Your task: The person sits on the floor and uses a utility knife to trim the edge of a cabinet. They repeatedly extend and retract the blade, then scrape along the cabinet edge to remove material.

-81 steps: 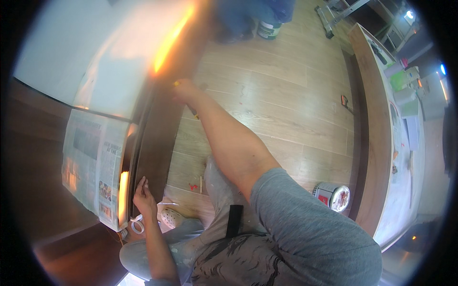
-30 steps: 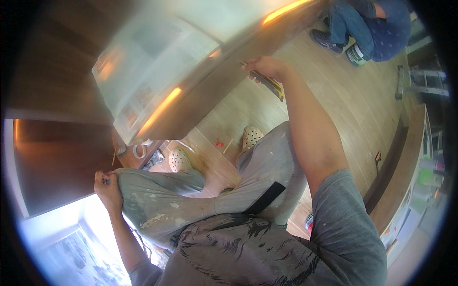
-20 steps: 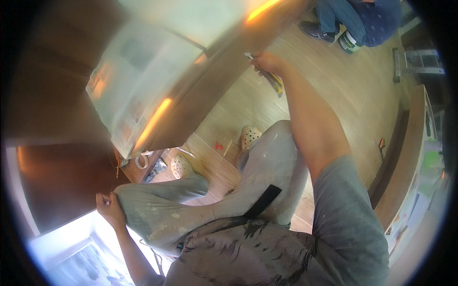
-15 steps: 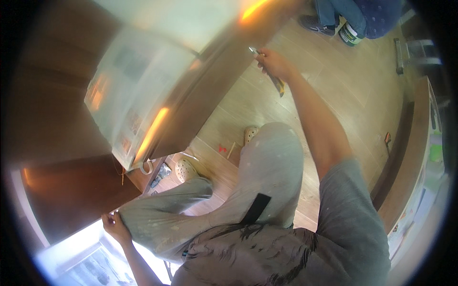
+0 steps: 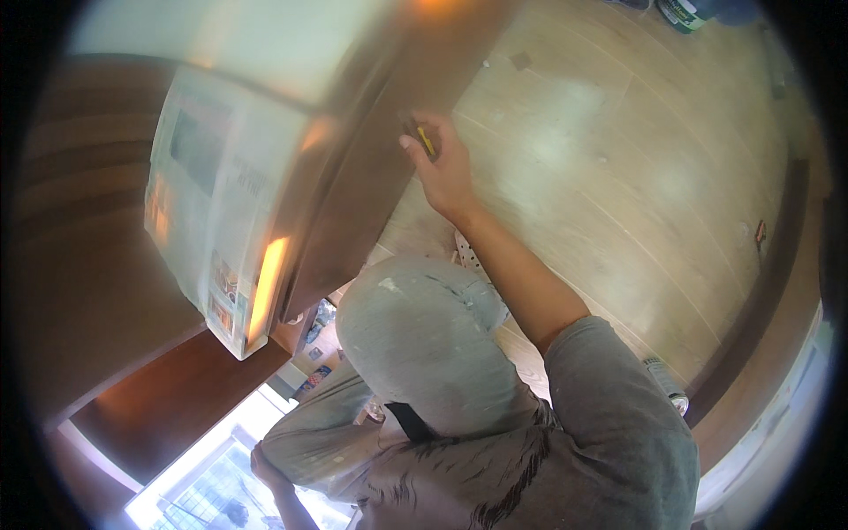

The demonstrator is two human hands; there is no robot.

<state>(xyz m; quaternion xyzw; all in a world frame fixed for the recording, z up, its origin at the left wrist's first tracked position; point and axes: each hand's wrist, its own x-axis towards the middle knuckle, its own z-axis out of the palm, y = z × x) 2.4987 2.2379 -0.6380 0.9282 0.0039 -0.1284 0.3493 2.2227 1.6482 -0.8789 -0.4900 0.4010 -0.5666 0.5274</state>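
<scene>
Overhead, the right hand (image 5: 446, 172) has its grip closed around a small yellow tool (image 5: 426, 141), its tip pressed against the dark wooden panel (image 5: 371, 185). Just left of that grip, newspaper (image 5: 216, 185) covers the panel's upper part. The left hand (image 5: 265, 466) rests by the knee (image 5: 415, 327); its grip cannot be told.

Yellow tool (image 5: 426, 141), paint-flecked grey trousers (image 5: 415, 344)
</scene>
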